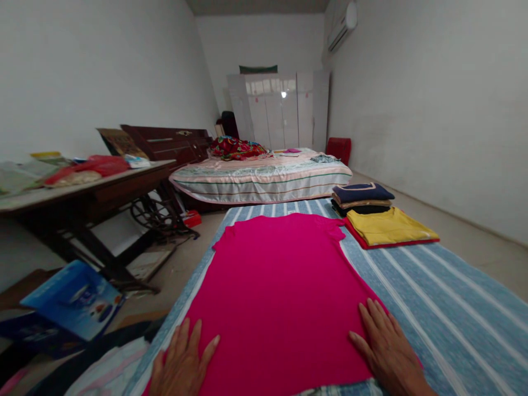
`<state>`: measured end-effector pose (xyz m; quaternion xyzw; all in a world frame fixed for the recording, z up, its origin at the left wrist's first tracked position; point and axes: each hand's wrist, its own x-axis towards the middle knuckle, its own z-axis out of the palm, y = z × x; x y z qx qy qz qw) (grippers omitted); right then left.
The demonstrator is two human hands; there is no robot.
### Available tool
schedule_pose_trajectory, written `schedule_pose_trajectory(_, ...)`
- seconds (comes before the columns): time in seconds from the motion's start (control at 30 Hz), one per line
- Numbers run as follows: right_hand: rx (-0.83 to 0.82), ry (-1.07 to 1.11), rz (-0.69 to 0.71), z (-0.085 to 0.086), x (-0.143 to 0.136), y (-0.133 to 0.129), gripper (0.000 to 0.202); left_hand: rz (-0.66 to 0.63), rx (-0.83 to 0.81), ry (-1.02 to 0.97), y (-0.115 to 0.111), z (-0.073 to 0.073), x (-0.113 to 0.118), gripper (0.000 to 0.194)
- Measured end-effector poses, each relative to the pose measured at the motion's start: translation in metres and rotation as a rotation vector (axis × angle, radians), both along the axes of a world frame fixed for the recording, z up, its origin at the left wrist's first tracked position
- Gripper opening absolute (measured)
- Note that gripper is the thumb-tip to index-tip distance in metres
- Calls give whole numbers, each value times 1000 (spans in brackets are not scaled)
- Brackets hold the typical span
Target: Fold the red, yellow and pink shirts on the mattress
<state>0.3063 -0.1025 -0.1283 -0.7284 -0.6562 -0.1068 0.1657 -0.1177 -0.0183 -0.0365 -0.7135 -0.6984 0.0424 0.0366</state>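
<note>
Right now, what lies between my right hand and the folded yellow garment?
In the head view, from the right hand: the pink shirt's side edge, then striped cover, then the red cloth edging out beneath the yellow garment.

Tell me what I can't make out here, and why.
All in the head view:
Pink shirt: underside, hidden by its top layer.
Left hand: wrist, cut off by the bottom edge.
Red garment: mostly covered by the yellow shirt.
Blue box: lettering, blurred.
</note>
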Motion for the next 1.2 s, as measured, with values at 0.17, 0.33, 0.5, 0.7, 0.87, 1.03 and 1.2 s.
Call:
schedule_pose_trajectory(0.17, -35, 9, 17, -2, 1, 0, 75, 23, 2, -20, -3, 7, 5, 57)
schedule_pose_trajectory(0.33, -92, 13, 40, 0, 2, -1, 70, -9, 9, -34, -4, 5, 3, 58)
schedule_pose_trajectory(0.5, -147, -6, 93, 7, 5, -4, 59, 21, 8, -33, -2, -2, 0, 60)
schedule_pose_trajectory(0.7, -175, 2, 132, 9, 6, -6, 51, 48, -2, 1, -2, -4, 2, 62)
schedule_pose_trajectory(0.87, -122, 16, 51, 7, 0, -2, 63, 83, -60, 13, -3, 3, 7, 63)
schedule_pose_trajectory(1.03, -104, 40, 54, 5, 0, 1, 70, 24, 3, -31, -2, 2, 2, 61)
schedule_pose_trajectory(1.2, -103, -8, 25, 5, 0, 1, 76, 10, 16, -46, -2, 2, 0, 62)
